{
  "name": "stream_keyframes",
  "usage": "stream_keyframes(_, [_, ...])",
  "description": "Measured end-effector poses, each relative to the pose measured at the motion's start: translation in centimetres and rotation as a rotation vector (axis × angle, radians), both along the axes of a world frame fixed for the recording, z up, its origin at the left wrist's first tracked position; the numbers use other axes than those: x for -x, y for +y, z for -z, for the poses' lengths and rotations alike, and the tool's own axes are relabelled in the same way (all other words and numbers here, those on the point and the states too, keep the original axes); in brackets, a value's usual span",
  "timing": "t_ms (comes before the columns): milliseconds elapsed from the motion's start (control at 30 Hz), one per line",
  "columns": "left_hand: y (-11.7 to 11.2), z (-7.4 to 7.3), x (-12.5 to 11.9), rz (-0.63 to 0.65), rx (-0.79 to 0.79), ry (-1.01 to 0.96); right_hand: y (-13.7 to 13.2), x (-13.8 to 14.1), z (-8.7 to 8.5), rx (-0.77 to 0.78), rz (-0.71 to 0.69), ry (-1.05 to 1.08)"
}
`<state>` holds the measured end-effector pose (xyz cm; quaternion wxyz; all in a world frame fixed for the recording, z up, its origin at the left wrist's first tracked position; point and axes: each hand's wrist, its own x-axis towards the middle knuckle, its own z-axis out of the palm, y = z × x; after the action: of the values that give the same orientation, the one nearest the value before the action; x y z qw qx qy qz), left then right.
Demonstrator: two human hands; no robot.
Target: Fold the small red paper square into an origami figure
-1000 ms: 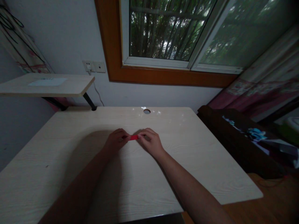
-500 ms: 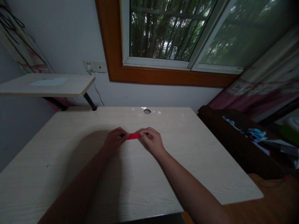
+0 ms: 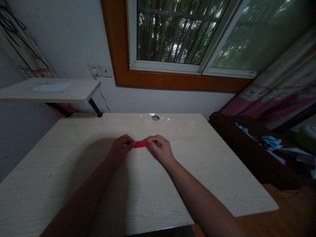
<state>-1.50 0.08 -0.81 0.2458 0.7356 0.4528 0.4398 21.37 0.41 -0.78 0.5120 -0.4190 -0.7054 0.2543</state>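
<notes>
A small flat red strip (image 3: pixel 141 144), which looks like folded paper, spans the gap between my two hands over the middle of the desk. My left hand (image 3: pixel 121 147) pinches its left end between thumb and fingers. At the right end, my right hand (image 3: pixel 160 147) grips it the same way, fingertips pressed together. Both ends of the strip are partly covered by my fingertips. Too little detail shows to make out its folds.
The pale wood-grain desk (image 3: pixel 158 187) has a round cable hole (image 3: pixel 155 118) near its back edge. A raised shelf (image 3: pixel 81 93) with a white sheet (image 3: pixel 51 86) stands at the back left. To the right is a dark brown piece of furniture (image 3: pixel 229 131) with several items on it.
My left fingertips have shifted very slightly left along the red strip, so a little more of its left end shows. My right hand has stayed in place.
</notes>
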Motion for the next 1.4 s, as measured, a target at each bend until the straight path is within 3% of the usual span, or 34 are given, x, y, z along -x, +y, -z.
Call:
stream_keyframes(800, [-0.04, -0.29, 0.09, -0.062, 0.055, -0.023, 0.19, -0.32, 0.27, 0.057, 0.008, 0.034])
stream_keyframes(1267, [0.24, 0.27, -0.07, -0.054, 0.111, -0.146, 0.2, -0.23, 0.53, 0.11, 0.014, 0.067])
stream_keyframes(1400, [0.25, 0.28, -0.1, -0.016, 0.115, -0.094, 0.18, -0.19, 0.47, 0.103, 0.006, 0.06])
